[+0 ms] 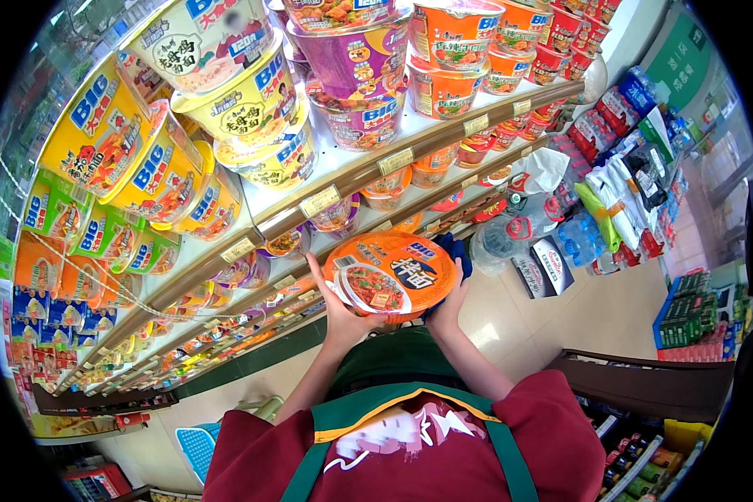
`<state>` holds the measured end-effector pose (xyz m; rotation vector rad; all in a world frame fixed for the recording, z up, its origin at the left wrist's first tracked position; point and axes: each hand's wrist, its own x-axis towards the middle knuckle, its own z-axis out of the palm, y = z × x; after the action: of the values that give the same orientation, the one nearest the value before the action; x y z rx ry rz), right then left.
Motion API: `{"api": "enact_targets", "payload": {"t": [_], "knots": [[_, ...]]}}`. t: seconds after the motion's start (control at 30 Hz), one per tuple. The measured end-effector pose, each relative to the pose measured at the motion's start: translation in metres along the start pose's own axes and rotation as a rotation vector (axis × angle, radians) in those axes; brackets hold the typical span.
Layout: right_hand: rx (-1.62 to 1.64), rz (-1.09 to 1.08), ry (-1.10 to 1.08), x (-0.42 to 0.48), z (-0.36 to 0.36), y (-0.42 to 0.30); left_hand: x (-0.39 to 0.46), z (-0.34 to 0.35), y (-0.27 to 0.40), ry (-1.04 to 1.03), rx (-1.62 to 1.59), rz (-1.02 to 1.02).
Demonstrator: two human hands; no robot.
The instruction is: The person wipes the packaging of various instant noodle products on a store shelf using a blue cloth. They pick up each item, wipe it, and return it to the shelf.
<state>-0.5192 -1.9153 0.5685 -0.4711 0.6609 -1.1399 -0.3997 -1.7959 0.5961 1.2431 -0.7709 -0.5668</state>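
An orange instant noodle bowl (392,273) with a printed lid is held between my two hands at waist height, in front of the green apron. My left hand (342,307) grips its left side, with the thumb and fingers around the rim. On its right side is my right hand (448,301), which also has a dark blue cloth (455,254) against it; how the cloth is held is partly hidden. Just beyond the bowl, the store shelf (351,182) carries stacked noodle bowls: yellow ones (163,182), purple ones (357,75) and orange ones (448,37).
Lower shelves hold more noodle bowls (336,216). On the floor to the right stand large clear bottles (499,241), a white and dark carton (543,267) and packs of drinks (602,125). A blue plastic basket or stool (197,445) is at lower left, a brown shelf edge (646,383) at right.
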Motion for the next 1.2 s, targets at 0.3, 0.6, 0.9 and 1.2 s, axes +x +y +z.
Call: {"api": "enact_targets", "payload": {"t": [0.3, 0.6, 0.9, 1.2], "knots": [[-0.196, -0.196, -0.206, -0.016, 0.011, -0.008, -0.003, 0.000, 0.010, 0.025, -0.058, 0.012], [-0.224, 0.267, -0.274, -0.003, -0.013, -0.010, 0.011, -0.022, 0.005, -0.076, -0.354, -0.231], [-0.142, 0.158, -0.169, 0.009, -0.035, 0.012, 0.011, -0.030, 0.002, -0.069, -0.334, -0.148], [-0.337, -0.128, -0.196, 0.003, -0.020, -0.002, 0.007, -0.039, 0.019, -0.258, -0.112, -0.319]]}}
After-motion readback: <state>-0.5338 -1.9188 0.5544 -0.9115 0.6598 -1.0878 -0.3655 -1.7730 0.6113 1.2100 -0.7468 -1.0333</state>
